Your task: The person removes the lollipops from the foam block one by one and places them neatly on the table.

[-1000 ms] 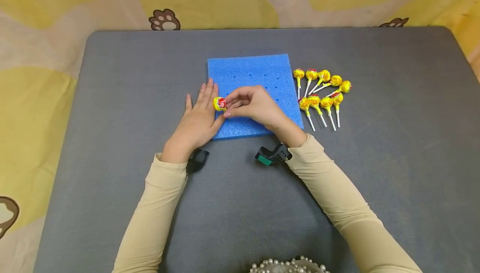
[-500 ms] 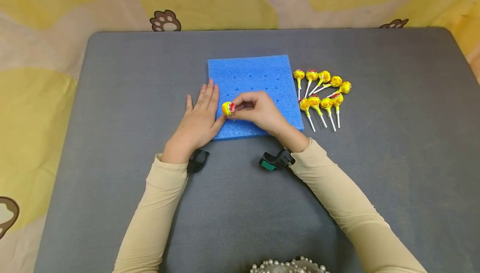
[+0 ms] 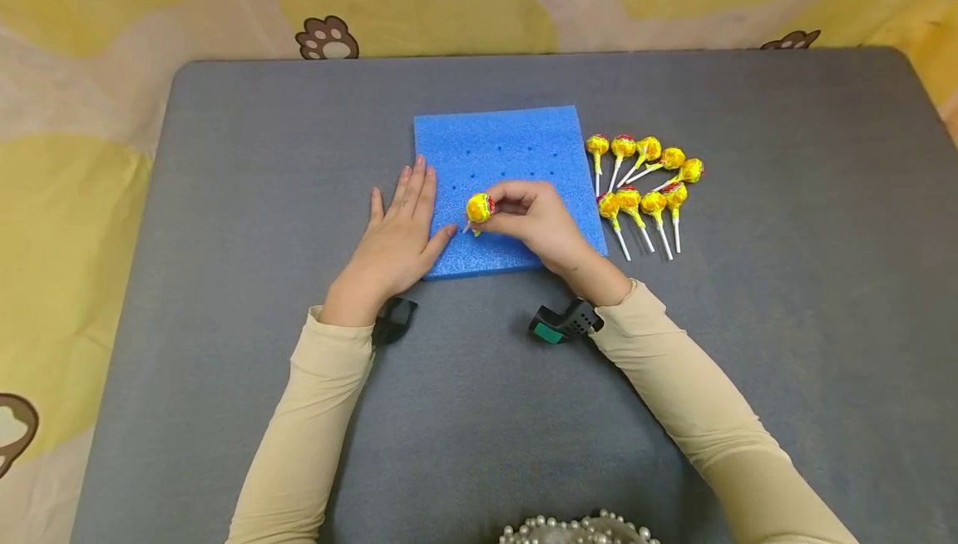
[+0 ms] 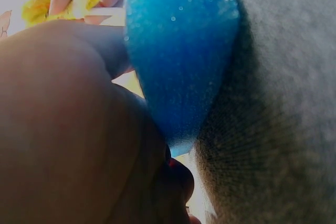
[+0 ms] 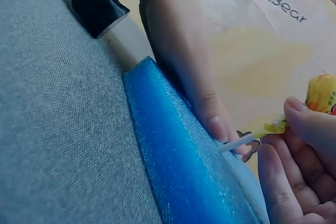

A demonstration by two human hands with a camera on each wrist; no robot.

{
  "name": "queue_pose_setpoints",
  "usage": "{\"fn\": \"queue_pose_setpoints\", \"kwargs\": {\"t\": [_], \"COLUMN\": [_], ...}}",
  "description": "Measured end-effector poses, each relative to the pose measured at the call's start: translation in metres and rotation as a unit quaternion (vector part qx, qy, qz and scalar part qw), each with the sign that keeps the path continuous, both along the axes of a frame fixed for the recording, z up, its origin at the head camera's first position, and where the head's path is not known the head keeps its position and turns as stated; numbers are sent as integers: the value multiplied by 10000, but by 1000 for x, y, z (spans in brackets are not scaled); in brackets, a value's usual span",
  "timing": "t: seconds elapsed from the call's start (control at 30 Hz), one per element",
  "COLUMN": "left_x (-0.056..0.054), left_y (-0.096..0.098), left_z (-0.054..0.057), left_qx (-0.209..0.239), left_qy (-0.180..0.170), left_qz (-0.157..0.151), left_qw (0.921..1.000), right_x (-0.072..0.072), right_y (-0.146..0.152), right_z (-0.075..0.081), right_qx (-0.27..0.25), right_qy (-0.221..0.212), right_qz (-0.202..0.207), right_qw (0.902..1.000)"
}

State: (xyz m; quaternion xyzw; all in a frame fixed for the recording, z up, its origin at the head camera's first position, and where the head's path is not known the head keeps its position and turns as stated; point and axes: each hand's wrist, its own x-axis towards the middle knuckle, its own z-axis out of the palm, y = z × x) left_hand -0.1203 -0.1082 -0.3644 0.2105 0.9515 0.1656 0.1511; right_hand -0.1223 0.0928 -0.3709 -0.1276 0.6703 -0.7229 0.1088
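A lollipop [image 3: 477, 208] in yellow and red wrapping is pinched between the thumb and fingers of my right hand [image 3: 533, 220], over the front part of a blue foam block [image 3: 524, 254]. In the right wrist view its white stick [image 5: 237, 143] slants down, tip right at the foam surface. Rows of small dark holes [image 3: 502, 175] dot the block. My left hand [image 3: 400, 232] rests flat with straight fingers along the block's left edge, its thumb on the foam near the stick.
Several wrapped lollipops [image 3: 654, 203] lie in two groups just right of the block. A grey table [image 3: 786, 294] carries everything, with a yellow patterned cloth [image 3: 479, 3] behind it. Each wrist wears a small black camera [image 3: 566, 321].
My right hand has moved right with the lollipop, from beside the left fingers to above the foam, and the stick now shows below the wrapper. The left hand has stayed put.
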Motion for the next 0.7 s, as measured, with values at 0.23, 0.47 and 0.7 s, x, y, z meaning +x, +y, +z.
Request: {"fn": "queue_pose_setpoints", "kwargs": {"t": [0.23,0.47,0.7], "left_x": [0,0,0], "left_y": [0,0,0], "left_z": [0,-1,-2], "left_qx": [-18,3,-6], "left_qy": [-14,-30,11], "left_qz": [-24,3,15], "left_qw": [10000,10000,10000], "right_x": [5,8,8], "right_y": [10,13,15], "right_z": [0,2,2], "right_qx": [-250,-536,-747], "right_qy": [-62,-216,-464], "right_qz": [-89,-172,-345], "right_qw": [9996,9982,9955]}}
